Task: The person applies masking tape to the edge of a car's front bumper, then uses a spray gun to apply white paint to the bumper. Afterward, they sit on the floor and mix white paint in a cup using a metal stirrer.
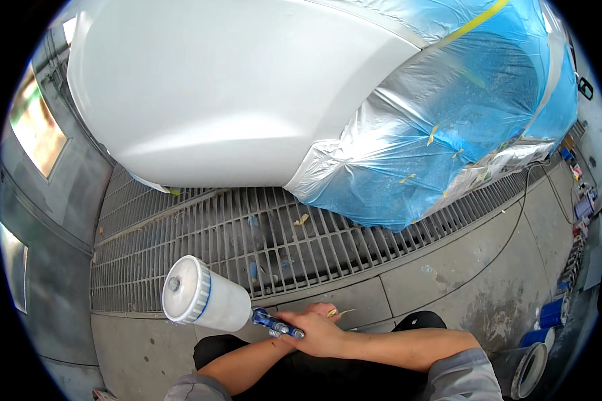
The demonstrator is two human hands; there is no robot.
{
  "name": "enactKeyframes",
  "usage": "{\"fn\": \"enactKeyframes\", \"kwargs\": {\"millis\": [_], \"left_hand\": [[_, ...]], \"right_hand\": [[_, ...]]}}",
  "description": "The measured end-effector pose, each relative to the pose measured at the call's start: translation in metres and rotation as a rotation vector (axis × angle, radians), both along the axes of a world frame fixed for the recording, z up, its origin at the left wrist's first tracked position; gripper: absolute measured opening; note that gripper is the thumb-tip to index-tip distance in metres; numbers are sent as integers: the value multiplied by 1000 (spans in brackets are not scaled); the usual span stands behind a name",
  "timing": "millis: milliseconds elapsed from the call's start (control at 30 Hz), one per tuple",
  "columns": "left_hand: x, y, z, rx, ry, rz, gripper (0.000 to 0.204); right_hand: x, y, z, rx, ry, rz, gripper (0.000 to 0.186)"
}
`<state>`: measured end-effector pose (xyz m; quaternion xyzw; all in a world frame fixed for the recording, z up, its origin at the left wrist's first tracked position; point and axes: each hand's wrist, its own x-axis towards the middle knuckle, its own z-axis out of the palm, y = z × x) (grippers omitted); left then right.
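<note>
From where I stand, the person's right hand [320, 334] is wrapped around the back end of a spray gun [274, 322], metallic blue with ribbed knobs, its fat white plastic cup [224, 301] tilted out to the left, above the floor. The left hand [320, 309] lies crossed behind, mostly hidden; I can't tell what it grips, though a crinkled yellowish scrap [344, 311] sticks out beside it.

Beyond, a smooth, pale satin car panel [221, 80] curves down toward slatted metal grating [214, 247]. To its right hangs wrinkled blue plastic film [488, 100], silvery with overspray, crossed by yellow tape [475, 19]; printed paper [491, 170] edges its bottom, too small to read. A thin dark hose [508, 240] snakes over speckled concrete [475, 287]. Blue cans [553, 312] and a grey bucket [515, 369] crowd the near right.
</note>
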<state>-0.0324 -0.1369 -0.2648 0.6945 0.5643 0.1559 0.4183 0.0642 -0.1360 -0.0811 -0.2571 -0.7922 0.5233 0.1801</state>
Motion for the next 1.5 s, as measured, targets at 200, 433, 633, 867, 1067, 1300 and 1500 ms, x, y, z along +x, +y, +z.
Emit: {"fn": "enactKeyframes", "kwargs": {"millis": [200,433,633,867,1067,1300,1500], "left_hand": [[-1,2,17,21,-38,19,25],[0,2,36,-54,-48,42,24],[-1,1,26,-43,-36,23,25],[1,4,30,-18,10,-28,24],[5,6,10,3,29,-30,20],[3,-1,11,33,129,-19,17],[2,-3,24,12,228,140,19]], "right_hand": [[0,1,7,16,-27,8,47],[0,3,11,54,-39,13,46],[-1,2,3,39,-19,4,46],[1,1,0,53,-20,-4,46],[4,-2,5,23,-74,-31,47],[8,2,1,35,22,4,48],[13,20,28,97,13,83,45]]}}
